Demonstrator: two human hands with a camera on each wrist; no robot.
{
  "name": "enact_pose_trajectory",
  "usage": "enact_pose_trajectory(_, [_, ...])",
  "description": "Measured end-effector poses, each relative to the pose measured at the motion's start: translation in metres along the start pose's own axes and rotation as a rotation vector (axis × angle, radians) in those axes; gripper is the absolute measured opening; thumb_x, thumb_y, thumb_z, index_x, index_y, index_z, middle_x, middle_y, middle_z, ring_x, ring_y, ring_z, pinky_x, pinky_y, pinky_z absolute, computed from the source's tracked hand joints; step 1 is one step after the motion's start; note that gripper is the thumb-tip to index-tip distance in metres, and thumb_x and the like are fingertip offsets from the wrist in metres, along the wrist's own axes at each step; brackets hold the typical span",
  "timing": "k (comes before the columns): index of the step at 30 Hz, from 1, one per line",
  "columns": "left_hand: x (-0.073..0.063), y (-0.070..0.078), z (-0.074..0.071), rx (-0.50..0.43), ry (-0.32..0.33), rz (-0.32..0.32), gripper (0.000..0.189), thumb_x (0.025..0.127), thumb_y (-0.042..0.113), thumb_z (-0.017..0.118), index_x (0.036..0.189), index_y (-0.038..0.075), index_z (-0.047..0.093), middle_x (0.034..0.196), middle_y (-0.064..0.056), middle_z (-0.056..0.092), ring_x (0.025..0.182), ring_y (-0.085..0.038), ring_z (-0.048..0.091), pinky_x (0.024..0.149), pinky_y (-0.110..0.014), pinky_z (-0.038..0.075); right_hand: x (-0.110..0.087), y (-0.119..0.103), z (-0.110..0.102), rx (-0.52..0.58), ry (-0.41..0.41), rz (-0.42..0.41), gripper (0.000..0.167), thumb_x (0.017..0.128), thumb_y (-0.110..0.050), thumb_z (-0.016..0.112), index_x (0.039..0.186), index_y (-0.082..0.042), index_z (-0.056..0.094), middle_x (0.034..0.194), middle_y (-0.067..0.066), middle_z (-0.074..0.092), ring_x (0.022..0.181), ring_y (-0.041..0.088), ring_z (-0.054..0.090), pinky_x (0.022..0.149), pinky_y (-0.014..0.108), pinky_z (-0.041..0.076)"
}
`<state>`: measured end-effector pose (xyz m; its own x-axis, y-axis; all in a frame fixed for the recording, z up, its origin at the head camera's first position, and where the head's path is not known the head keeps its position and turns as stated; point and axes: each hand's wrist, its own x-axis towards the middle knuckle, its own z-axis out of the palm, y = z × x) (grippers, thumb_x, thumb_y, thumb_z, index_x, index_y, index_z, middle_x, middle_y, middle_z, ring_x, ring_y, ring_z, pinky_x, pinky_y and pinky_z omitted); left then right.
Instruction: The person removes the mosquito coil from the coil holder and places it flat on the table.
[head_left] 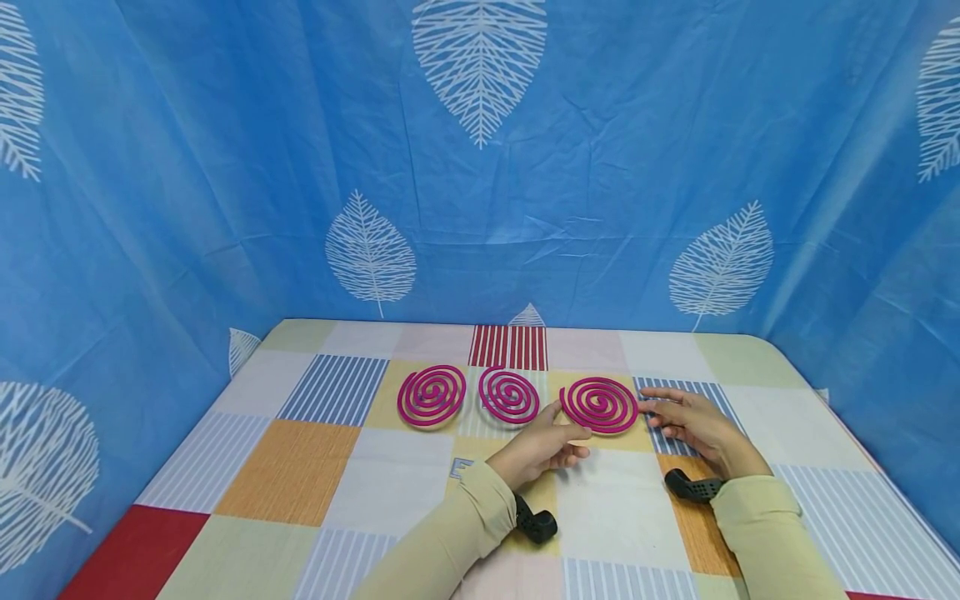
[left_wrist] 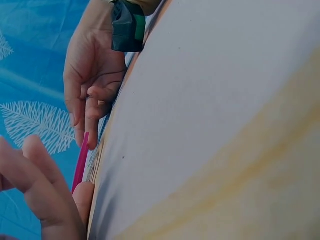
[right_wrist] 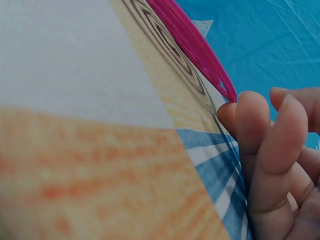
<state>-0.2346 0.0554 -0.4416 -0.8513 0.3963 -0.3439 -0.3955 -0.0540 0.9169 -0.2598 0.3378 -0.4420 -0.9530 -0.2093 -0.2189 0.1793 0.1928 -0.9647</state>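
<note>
Three magenta mosquito coils stand in a row on the patchwork cloth: a left coil (head_left: 431, 397), a middle coil (head_left: 509, 395) and a right coil (head_left: 598, 405). My left hand (head_left: 536, 450) is at the near left of the right coil, its fingertips right at the rim. On the opposite side, my right hand (head_left: 697, 425) reaches in with loosely extended fingers at the edge. The right wrist view shows this coil (right_wrist: 200, 52) raised above the cloth, its rim meeting a low fingertip (right_wrist: 228, 117). In the left wrist view, the coil (left_wrist: 80, 165) appears edge-on between both hands.
A spiral shadow (right_wrist: 172, 42) lies on the cloth under the raised coil. The patchwork cloth (head_left: 285, 475) covers the table. Blue curtains (head_left: 585, 192) with white leaf prints close off the back and sides. Each wrist wears a dark band device (head_left: 536, 523).
</note>
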Motion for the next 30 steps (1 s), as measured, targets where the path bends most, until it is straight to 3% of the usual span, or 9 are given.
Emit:
enact_pose_trajectory(13, [-0.004,0.001,0.0,0.009,-0.006,-0.01,0.092,0.099,0.006,0.071,0.173,0.007,0.015,0.08,-0.005,0.07,0.057,-0.006,0.059,0.052,-0.014,0.048,0.0,0.002,-0.002,0.018,-0.008,-0.006,0.06,0.115,-0.016,0.053,0.159,0.019,0.031,0.11,-0.014,0.077,0.085,0.007,0.073,0.073,0.02,0.06])
enact_pose_trajectory(22, [-0.003,0.006,0.002,0.007,-0.018,0.035,0.092,0.099,0.002,0.068,0.173,0.005,0.014,0.083,-0.007,0.069,0.06,-0.007,0.062,0.056,-0.015,0.053,0.001,0.0,0.0,0.011,-0.001,-0.001,0.06,0.116,-0.017,0.052,0.16,0.017,0.03,0.109,-0.015,0.077,0.086,0.007,0.072,0.075,0.021,0.06])
enact_pose_trajectory(30, [-0.015,0.022,0.004,0.106,0.012,0.103,0.083,0.101,0.008,0.07,0.17,0.006,0.024,0.114,-0.014,0.075,0.077,-0.013,0.068,0.065,-0.019,0.054,0.001,-0.003,-0.002,0.042,-0.035,-0.011,0.056,0.116,-0.019,0.052,0.16,0.012,0.037,0.109,-0.013,0.077,0.087,0.008,0.072,0.076,0.023,0.061])
